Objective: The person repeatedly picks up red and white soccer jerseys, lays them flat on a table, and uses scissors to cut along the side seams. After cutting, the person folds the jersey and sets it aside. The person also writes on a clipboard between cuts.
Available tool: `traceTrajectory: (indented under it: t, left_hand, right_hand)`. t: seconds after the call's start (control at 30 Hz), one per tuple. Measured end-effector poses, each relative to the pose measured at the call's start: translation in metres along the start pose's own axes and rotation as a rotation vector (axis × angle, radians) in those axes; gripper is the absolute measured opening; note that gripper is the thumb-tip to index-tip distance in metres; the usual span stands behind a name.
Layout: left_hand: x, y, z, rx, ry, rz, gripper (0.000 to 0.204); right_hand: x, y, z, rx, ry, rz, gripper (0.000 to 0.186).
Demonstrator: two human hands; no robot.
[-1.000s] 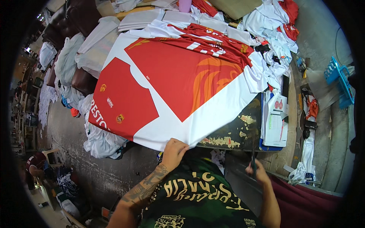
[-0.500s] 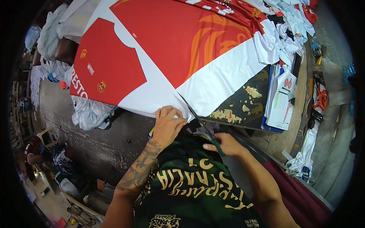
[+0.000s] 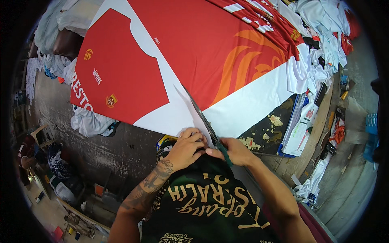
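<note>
Printed fabric sheet (image 3: 194,60) (red shirt panels on white) lies flat across the worktop (image 3: 267,135), near edge overhanging toward the person so blades get under it. Left hand (image 3: 187,148) pinches the white margin at that near edge, fingers closed on cloth, keeping it taut. Right hand (image 3: 235,150) is wrapped around the scissors (image 3: 204,121), blades in the white strip between panels.

White garments (image 3: 324,24) lie heaped at the table's far right end, red pieces (image 3: 348,42) among them; a stack of papers (image 3: 302,131) sits on the table's (image 3: 259,139) dark, chipped top; more white cloth (image 3: 91,123) hangs off its left edge above the grey floor (image 3: 101,154); a blue crate (image 3: 370,135) stands at the far right.
</note>
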State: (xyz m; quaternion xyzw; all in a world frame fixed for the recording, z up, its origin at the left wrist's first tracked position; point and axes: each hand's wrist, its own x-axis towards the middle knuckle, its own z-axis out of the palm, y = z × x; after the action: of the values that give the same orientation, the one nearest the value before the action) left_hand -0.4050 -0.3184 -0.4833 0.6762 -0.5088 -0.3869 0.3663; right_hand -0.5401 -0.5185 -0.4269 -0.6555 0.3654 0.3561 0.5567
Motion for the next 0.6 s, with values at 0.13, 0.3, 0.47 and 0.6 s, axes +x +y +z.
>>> traceTrajectory:
  t: [0.13,0.3,0.47,0.6]
  left_hand:
    - [0.004,-0.008,-0.011,-0.097,-0.092,0.025,0.026]
    - [0.012,-0.024,-0.024,-0.210,-0.283,0.050,0.025]
    - [0.028,-0.039,-0.044,-0.360,-0.412,0.065,0.035]
    - [0.047,-0.054,-0.056,-0.492,-0.628,-0.099,0.039]
  right_hand:
    - [0.022,-0.038,-0.006,-0.071,-0.019,-0.018,0.070]
    - [0.055,-0.081,-0.014,0.094,0.006,-0.033,0.076]
    - [0.086,-0.120,-0.021,-0.026,0.020,-0.032,0.070]
    - [0.108,-0.158,-0.029,-0.072,0.023,0.000,0.074]
